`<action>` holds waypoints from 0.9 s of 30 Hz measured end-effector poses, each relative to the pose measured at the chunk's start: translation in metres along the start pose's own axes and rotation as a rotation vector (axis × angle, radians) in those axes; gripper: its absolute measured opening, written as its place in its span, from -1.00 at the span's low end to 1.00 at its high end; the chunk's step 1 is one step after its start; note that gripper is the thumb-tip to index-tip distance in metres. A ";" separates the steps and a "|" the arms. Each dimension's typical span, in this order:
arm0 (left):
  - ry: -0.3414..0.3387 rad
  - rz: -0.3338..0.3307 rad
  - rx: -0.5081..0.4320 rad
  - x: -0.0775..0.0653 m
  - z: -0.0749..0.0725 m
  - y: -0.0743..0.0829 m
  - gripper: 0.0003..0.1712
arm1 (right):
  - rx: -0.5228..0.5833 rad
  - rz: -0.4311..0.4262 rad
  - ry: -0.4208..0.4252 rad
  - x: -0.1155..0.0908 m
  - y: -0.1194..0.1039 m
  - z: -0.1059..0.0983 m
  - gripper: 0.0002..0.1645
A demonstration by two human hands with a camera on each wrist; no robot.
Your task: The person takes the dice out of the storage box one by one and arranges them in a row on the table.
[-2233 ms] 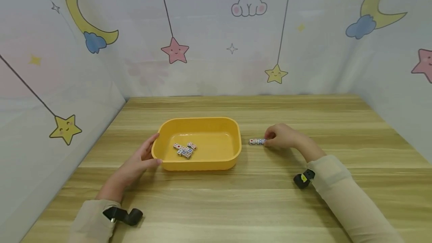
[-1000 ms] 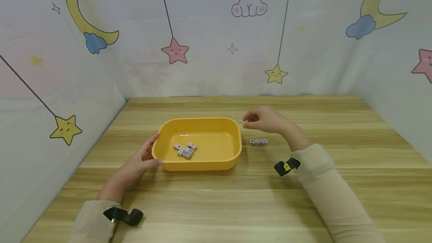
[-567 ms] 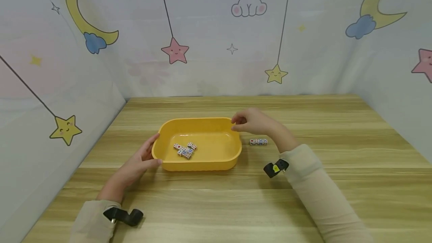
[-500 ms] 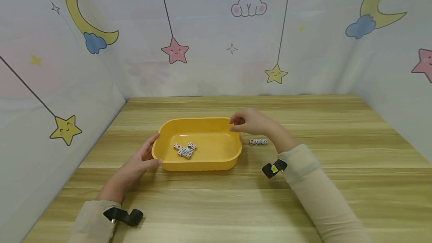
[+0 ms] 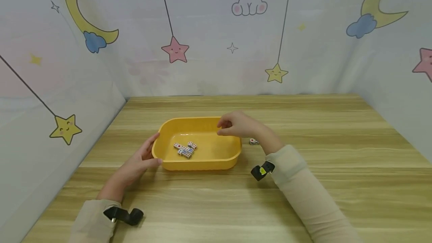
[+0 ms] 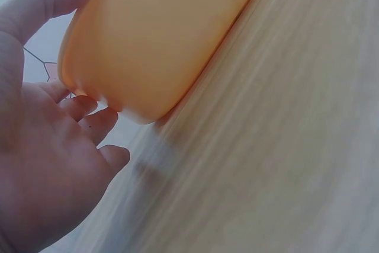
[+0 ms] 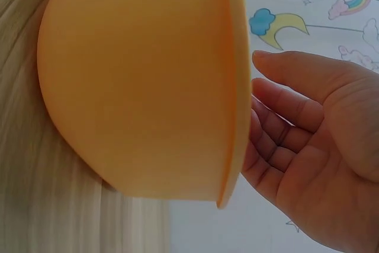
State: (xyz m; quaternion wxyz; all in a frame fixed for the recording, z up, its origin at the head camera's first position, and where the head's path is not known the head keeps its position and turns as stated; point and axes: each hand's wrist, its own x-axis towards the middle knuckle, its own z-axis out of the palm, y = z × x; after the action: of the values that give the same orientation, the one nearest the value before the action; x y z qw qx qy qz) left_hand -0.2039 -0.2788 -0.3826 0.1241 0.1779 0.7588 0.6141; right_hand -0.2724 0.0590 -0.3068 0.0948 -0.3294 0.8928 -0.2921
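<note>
Several small white dice (image 5: 185,151) with red and blue spots lie in a loose cluster inside a yellow plastic basin (image 5: 199,165), towards its left end. My left hand (image 5: 140,160) holds the basin's left end, thumb near the front corner and fingers against the wall further back. The left wrist view shows those fingertips touching the basin's outside. Over the basin's right end hovers my right hand (image 5: 237,123), fingers loosely bent. No object shows between its thumb and fingers in the right wrist view. Beside the basin a few more dice (image 5: 254,141) are partly hidden behind my right wrist.
The wood-grain table (image 5: 216,205) carries the basin. A white curtain (image 5: 209,78) with moons and stars printed on it hangs behind and at both sides. Black wrist cameras (image 5: 125,216) sit on both sleeves.
My right hand has left the row of dice beside the basin, risen, and moved left over the basin's right end. The left hand, the basin and the dice inside have stayed in place.
</note>
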 end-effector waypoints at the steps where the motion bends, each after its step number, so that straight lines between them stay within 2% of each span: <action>1: -0.001 -0.003 -0.002 0.000 0.000 0.000 0.00 | 0.005 0.001 -0.003 0.001 -0.001 0.001 -0.62; 11: 0.009 -0.020 0.023 0.000 0.001 0.002 0.01 | 0.035 0.019 -0.023 0.013 -0.012 0.015 -0.60; 16: 0.005 -0.002 0.017 -0.001 0.000 0.001 0.01 | 0.042 0.015 -0.043 0.021 -0.015 0.023 -0.61; 27: 0.007 -0.013 0.024 0.000 0.001 0.001 0.01 | -0.013 -0.010 -0.066 0.033 -0.019 0.037 -0.66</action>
State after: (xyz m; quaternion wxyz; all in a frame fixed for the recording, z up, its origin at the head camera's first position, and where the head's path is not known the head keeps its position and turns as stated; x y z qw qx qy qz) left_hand -0.2035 -0.2779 -0.3813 0.1233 0.1720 0.7679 0.6047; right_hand -0.2738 0.0091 -0.3250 0.1204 -0.3441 0.8895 -0.2756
